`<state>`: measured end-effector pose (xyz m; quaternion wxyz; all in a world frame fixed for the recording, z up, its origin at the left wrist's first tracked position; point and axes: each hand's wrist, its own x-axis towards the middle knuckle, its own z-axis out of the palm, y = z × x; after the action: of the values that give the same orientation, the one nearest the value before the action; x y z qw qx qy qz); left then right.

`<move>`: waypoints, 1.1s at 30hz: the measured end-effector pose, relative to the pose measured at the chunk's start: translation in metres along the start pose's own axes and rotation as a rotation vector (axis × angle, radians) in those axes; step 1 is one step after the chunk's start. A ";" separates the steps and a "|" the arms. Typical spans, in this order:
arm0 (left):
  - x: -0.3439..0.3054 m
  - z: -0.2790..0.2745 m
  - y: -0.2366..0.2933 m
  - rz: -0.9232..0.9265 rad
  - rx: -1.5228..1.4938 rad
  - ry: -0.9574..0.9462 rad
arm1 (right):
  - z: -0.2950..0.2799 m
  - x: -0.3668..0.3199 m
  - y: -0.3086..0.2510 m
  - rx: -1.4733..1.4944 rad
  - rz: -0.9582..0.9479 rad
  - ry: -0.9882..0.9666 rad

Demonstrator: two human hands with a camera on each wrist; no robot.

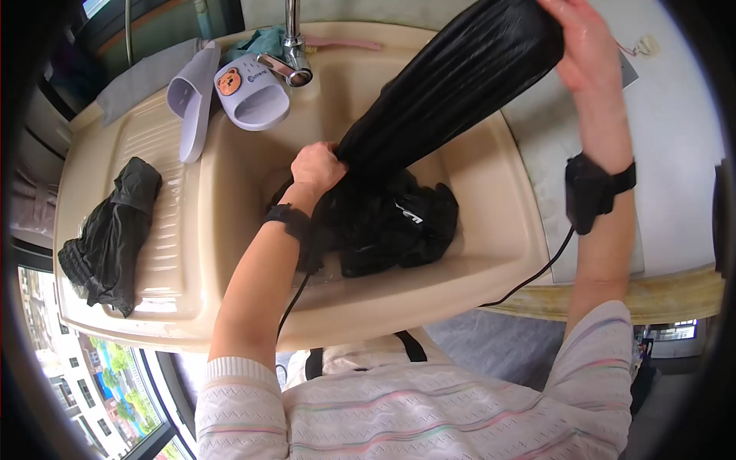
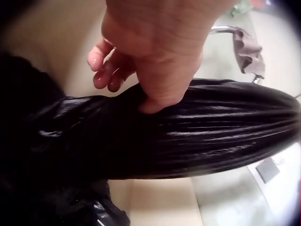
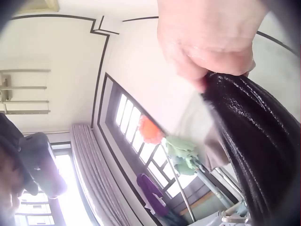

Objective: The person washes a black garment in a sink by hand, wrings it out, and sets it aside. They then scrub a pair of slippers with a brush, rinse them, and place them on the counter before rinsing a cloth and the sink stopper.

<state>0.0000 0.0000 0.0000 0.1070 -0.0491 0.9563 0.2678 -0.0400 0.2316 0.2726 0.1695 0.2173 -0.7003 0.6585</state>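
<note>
A wet black garment point(image 1: 452, 84) stretches from the sink basin point(image 1: 491, 192) up to the right, its upper part pulled taut in long folds. My right hand point(image 1: 590, 57) is raised high and grips its top end, which the right wrist view shows bunched under the fingers point(image 3: 207, 61). Lower down, over the basin, my left hand point(image 1: 318, 166) pinches the garment's near edge between thumb and fingers. The left wrist view shows the thumb point(image 2: 160, 101) pressed on the shiny cloth. The rest of the cloth lies heaped in the basin, with a white logo point(image 1: 409, 213) facing up.
A dark crumpled garment point(image 1: 123, 230) lies on the ribbed drainboard point(image 1: 165, 253) at left. Two lilac slippers point(image 1: 253, 100) lean at the sink's back edge, beside the chrome faucet point(image 1: 293, 46). A black cable point(image 1: 537, 272) hangs from the right wristband.
</note>
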 end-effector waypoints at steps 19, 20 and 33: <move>-0.022 -0.136 0.021 0.256 -1.216 0.026 | -0.140 0.091 0.099 -0.193 0.261 0.117; -0.011 -0.114 0.014 0.254 -1.219 -0.060 | -0.136 0.077 0.130 -0.238 0.331 -0.008; 0.042 0.120 -0.030 0.109 0.333 -0.185 | 0.021 -0.128 0.358 -1.151 0.654 -0.949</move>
<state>-0.0146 0.0361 -0.1249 0.1866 0.0462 0.9746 0.1146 -0.1196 0.2351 -0.0998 -0.2611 0.1368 -0.9543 0.0493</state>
